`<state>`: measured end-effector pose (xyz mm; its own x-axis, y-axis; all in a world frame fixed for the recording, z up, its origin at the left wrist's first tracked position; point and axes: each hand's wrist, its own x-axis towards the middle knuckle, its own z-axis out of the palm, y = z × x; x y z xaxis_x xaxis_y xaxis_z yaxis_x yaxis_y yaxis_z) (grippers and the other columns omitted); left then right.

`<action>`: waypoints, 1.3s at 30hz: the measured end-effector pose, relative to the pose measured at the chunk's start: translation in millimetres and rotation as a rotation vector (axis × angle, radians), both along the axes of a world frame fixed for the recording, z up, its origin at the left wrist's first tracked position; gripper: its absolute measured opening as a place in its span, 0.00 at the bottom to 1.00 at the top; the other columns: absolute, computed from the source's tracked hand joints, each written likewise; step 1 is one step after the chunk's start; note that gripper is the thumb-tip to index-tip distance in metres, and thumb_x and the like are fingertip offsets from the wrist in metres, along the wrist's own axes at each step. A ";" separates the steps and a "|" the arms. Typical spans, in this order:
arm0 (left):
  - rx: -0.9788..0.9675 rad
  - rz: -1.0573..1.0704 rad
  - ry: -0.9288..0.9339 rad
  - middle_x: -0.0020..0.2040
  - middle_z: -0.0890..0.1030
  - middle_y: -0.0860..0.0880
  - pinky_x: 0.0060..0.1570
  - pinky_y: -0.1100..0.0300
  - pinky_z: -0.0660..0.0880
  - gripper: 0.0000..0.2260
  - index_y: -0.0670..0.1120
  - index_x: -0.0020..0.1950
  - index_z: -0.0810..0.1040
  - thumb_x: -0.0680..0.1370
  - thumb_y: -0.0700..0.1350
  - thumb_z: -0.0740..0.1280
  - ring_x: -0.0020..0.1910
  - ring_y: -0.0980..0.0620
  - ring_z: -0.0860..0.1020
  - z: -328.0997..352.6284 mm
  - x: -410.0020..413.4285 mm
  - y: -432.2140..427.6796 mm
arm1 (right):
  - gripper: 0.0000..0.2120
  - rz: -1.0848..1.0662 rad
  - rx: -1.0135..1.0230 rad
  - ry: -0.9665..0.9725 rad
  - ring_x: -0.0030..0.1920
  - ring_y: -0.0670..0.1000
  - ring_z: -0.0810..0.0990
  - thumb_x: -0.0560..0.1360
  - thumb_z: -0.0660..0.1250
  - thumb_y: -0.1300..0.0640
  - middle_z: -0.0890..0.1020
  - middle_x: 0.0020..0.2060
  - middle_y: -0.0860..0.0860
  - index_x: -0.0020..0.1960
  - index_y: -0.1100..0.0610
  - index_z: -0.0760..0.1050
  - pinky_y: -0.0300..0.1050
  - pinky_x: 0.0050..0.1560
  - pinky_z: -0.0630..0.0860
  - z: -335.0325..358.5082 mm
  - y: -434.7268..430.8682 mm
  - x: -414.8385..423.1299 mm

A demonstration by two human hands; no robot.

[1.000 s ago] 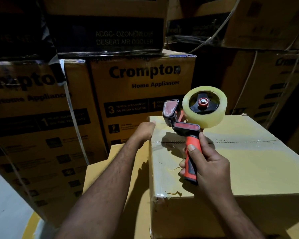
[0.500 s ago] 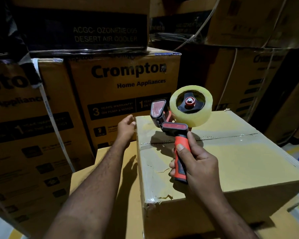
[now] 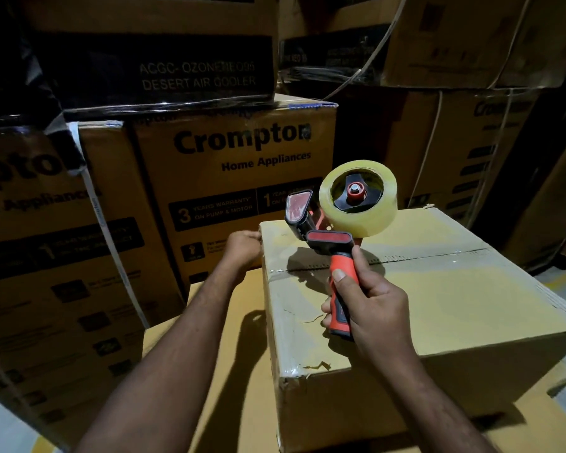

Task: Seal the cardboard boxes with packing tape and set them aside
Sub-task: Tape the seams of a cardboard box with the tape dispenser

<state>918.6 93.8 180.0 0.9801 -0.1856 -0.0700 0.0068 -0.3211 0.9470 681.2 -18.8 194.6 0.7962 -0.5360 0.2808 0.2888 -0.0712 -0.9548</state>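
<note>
Gripping the orange handle of the tape dispenser (image 3: pixel 337 246) in the right hand (image 3: pixel 376 308), fingers wrapped round it and thumb lying up the handle, and keeping the tool raised just above the cardboard box (image 3: pixel 464 308), near its left end, with the roll of clear tape (image 3: pixel 356 225) uppermost and the blade end not touching the lid. Holding much the same pose as a second ago: dispenser still lifted clear of the box, only the view swinging slightly. Keeping the left hand (image 3: pixel 242 248) at the box's far left corner as before, fingers now curling onto the edge there and seemingly gripping it, where half a second ago they were looking looser. Showing a glossy tape strip (image 3: pixel 422 255) already running along the box's centre seam from left edge to right, so probably finishing the sealing of this box and getting ready to steady or shift it, though nothing yet being lifted. Resting the box on a flat cardboard surface (image 3: pixel 209 371) spreading out to its left and beneath it; whether a sheet or a larger carton, impossible to tell. Crowding behind and to the left of the box, tall stacked Crompton cartons (image 3: pixel 236 178) in dim light, a dark air cooler carton (image 3: pixel 177 73) sitting above them, and a white strapping band (image 3: pixel 105 230) crossing the stack left of the box.
</note>
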 end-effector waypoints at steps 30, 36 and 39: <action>-0.290 -0.116 0.408 0.41 0.80 0.40 0.23 0.62 0.78 0.08 0.33 0.57 0.76 0.81 0.36 0.66 0.27 0.52 0.82 105.3 -79.8 22.7 | 0.27 -0.057 -0.004 -0.046 0.34 0.53 0.83 0.78 0.69 0.55 0.85 0.39 0.54 0.75 0.51 0.66 0.54 0.34 0.83 0.1 4.1 -8.6; -0.217 -0.254 0.384 0.36 0.80 0.41 0.26 0.62 0.79 0.07 0.33 0.57 0.77 0.82 0.33 0.62 0.27 0.53 0.81 119.4 -74.1 -12.7 | 0.26 -0.126 -0.128 -0.045 0.33 0.52 0.82 0.78 0.69 0.56 0.83 0.35 0.51 0.74 0.50 0.67 0.53 0.32 0.82 6.7 -20.6 -40.4; -0.177 -0.416 0.393 0.36 0.79 0.44 0.29 0.62 0.79 0.08 0.36 0.51 0.79 0.83 0.33 0.60 0.30 0.53 0.79 129.3 -79.1 -49.4 | 0.25 -0.151 -0.232 -0.037 0.30 0.54 0.81 0.78 0.69 0.57 0.82 0.34 0.49 0.73 0.49 0.69 0.57 0.30 0.81 11.9 -52.1 -65.1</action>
<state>839.5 44.4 309.3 0.7297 -0.5900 -0.3456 0.2752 -0.2093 0.9383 616.0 -70.9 206.4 0.6990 -0.5657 0.4375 0.2931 -0.3314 -0.8968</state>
